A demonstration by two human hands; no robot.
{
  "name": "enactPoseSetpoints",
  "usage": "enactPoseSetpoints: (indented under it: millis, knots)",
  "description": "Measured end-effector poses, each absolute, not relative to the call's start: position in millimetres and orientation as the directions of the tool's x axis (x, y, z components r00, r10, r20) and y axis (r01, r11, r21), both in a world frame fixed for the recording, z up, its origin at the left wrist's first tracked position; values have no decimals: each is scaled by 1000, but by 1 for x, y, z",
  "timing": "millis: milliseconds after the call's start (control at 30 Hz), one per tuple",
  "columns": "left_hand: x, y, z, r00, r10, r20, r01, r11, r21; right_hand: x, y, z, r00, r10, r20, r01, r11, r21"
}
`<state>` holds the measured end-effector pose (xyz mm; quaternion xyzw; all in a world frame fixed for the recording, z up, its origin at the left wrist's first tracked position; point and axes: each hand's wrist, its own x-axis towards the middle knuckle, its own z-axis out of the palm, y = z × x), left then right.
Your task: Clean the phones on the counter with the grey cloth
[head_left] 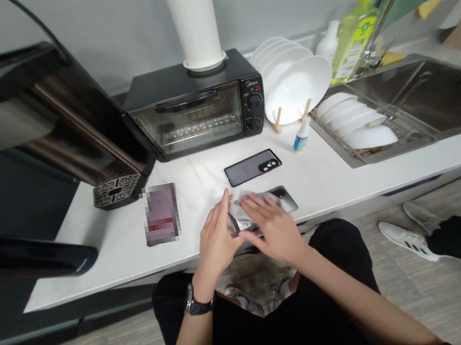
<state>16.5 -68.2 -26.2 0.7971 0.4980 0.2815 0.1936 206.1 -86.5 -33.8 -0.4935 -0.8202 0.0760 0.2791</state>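
Observation:
A grey-white cloth (241,211) lies bunched over the left part of a phone (289,200), which rests back side up near the counter's front edge. My right hand (277,228) holds the cloth down against the phone, its fingers stretched over the fabric. At the phone's left end, my left hand (217,237) grips the edge between thumb and fingers; its fingertips point away from me. Just behind them is a dark translucent phone case (251,167). Farther back on the right stands a small spray bottle (301,140) with a blue label.
A pixelated flat item (161,214) lies at left, beside a black drinks machine (115,190). Behind are a toaster oven (198,118) bearing a white utensil holder (196,27), and racked plates (298,86). At right, a sink (444,93) contains bowls (355,121); another person's shoe (405,240) shows below.

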Motion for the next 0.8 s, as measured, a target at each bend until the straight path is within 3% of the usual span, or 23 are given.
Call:
enactPoseSetpoints:
  millis: [100,200,367,500,700,800]
  knots:
    - [16,-70,-28,329,906,265,704,-422,570,179,-107,-31,-472,801,368,679,597,-427]
    - [15,-70,-27,333,909,252,707,-418,570,198,-126,-34,-473,806,357,693,590,-415]
    - [16,-69,-22,344,908,239,700,-418,579,269,-122,-45,-255,886,388,851,396,-345]
    - [16,-67,-22,347,906,242,694,-422,583,264,-93,-43,-154,901,405,874,315,-369]
    - [15,-67,-30,362,890,277,694,-455,558,177,-95,-31,-415,832,368,708,549,-444]
    - [15,-67,-30,340,903,262,712,-429,557,180,-117,-32,-469,804,365,679,593,-433]
